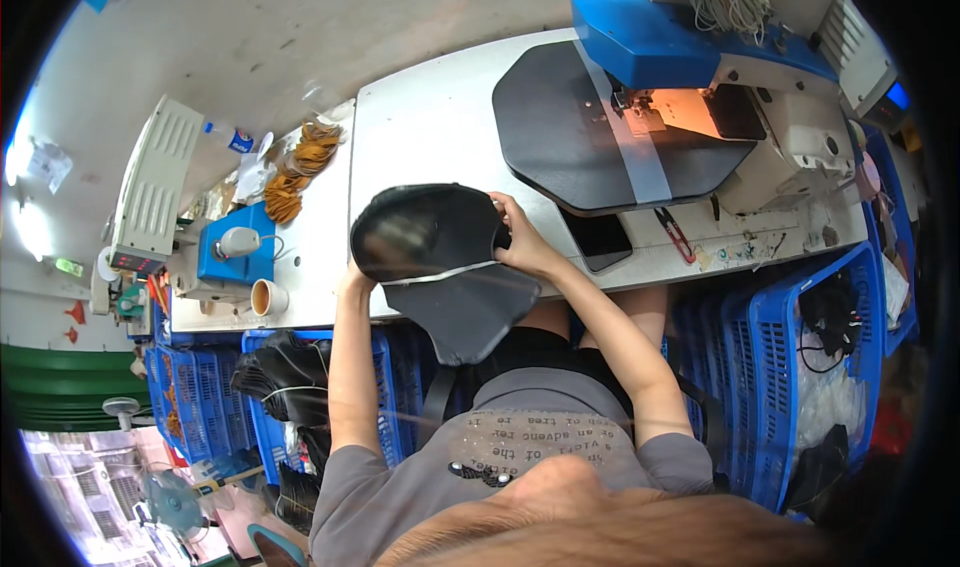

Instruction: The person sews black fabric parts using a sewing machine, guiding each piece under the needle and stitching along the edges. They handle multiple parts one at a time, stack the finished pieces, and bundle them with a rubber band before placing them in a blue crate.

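Both hands hold a black, leather-like bundle point(460, 312) above the front edge of the table, close to my body. It has a broad rounded upper part with a shiny patch and a narrower lower part, and a thin pale band crosses its middle. My right hand point(520, 237) grips its right edge, thumb and fingers closed on it. At the opposite edge, my left hand point(355, 277) is closed on the bundle too, its fingers mostly hidden behind the black material. How many layers the bundle has, I cannot tell.
A blue sewing machine point(650, 42) with a lit needle area stands on a black board point(540, 117) at right. Nearby lie a black phone point(597, 239) and red thread snips point(675, 235). At left are a cup point(268, 298) and brown pieces point(300, 172). Blue crates point(745, 387) flank me.
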Action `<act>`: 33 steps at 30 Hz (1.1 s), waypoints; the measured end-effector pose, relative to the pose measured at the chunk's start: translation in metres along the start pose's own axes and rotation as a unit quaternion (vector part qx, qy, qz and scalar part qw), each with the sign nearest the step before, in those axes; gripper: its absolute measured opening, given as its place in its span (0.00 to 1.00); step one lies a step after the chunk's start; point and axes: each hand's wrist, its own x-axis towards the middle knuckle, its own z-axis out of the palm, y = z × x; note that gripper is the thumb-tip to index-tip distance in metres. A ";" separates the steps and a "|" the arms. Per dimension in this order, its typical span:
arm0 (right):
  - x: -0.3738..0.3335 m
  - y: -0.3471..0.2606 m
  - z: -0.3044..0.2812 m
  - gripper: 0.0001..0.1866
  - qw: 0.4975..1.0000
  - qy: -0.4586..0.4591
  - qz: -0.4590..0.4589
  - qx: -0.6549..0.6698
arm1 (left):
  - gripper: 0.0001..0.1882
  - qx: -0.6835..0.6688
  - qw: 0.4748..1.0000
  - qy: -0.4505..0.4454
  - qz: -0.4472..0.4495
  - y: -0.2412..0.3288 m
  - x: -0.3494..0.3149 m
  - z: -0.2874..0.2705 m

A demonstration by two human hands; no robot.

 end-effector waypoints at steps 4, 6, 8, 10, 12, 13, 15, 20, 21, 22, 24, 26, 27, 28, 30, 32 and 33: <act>-0.001 -0.011 -0.010 0.45 0.995 -0.051 0.005 0.083 | 0.26 0.032 0.984 -0.009 -0.175 0.050 0.019 0.062; 0.000 -0.028 -0.011 0.44 0.992 -0.081 -0.027 0.089 | 0.23 0.240 0.965 0.010 -0.110 0.050 0.012 0.069; 0.002 -0.035 -0.014 0.43 0.992 -0.096 -0.041 0.075 | 0.24 0.165 0.983 0.020 -0.084 0.056 0.007 0.095; 0.005 -0.039 -0.016 0.41 0.993 -0.105 -0.035 0.042 | 0.28 0.146 0.987 0.009 -0.062 0.064 0.003 0.104; 0.007 -0.047 -0.021 0.42 0.990 -0.128 -0.048 0.013 | 0.32 0.183 0.982 -0.023 -0.043 0.070 0.001 0.107; 0.008 -0.046 -0.022 0.42 0.986 -0.127 -0.102 -0.027 | 0.33 0.212 0.976 -0.014 -0.047 0.073 0.001 0.110; 0.012 -0.044 -0.028 0.51 0.972 -0.151 -0.169 -0.062 | 0.33 0.201 0.978 0.020 -0.050 0.075 -0.003 0.122; 0.026 -0.068 -0.043 0.61 0.976 -0.217 -0.012 0.003 | 0.28 0.189 0.980 0.017 -0.062 0.065 0.004 0.111; 0.032 -0.069 -0.047 0.62 0.972 -0.232 0.026 0.022 | 0.27 0.195 0.978 0.019 -0.069 0.066 0.000 0.111; 0.036 -0.061 -0.051 0.63 0.971 -0.239 -0.001 -0.021 | 0.25 0.200 0.977 0.018 -0.075 0.071 -0.002 0.118; 0.040 -0.040 -0.051 0.65 0.959 -0.257 -0.055 -0.105 | 0.21 0.187 0.980 0.020 -0.069 0.071 -0.004 0.125; 0.039 -0.045 -0.051 0.64 0.951 -0.293 0.058 -0.074 | 0.20 0.173 0.981 0.023 -0.078 0.065 -0.011 0.114; 0.033 -0.031 -0.051 0.63 0.957 -0.272 0.040 -0.087 | 0.19 0.152 0.986 0.015 -0.068 0.058 -0.010 0.104; 0.027 -0.018 -0.050 0.62 0.963 -0.249 0.024 -0.100 | 0.19 0.140 0.988 -0.005 -0.065 0.050 -0.006 0.093; 0.019 -0.017 -0.044 0.62 0.962 -0.249 0.086 -0.077 | 0.18 0.113 0.991 -0.035 -0.058 0.037 -0.004 0.073; 0.019 -0.041 -0.044 0.62 0.951 -0.271 0.136 -0.065 | 0.19 0.113 0.987 -0.102 -0.058 0.035 -0.002 0.058; 0.021 -0.036 -0.042 0.61 0.955 -0.271 0.104 -0.061 | 0.20 0.108 0.982 -0.137 -0.076 0.032 0.001 0.043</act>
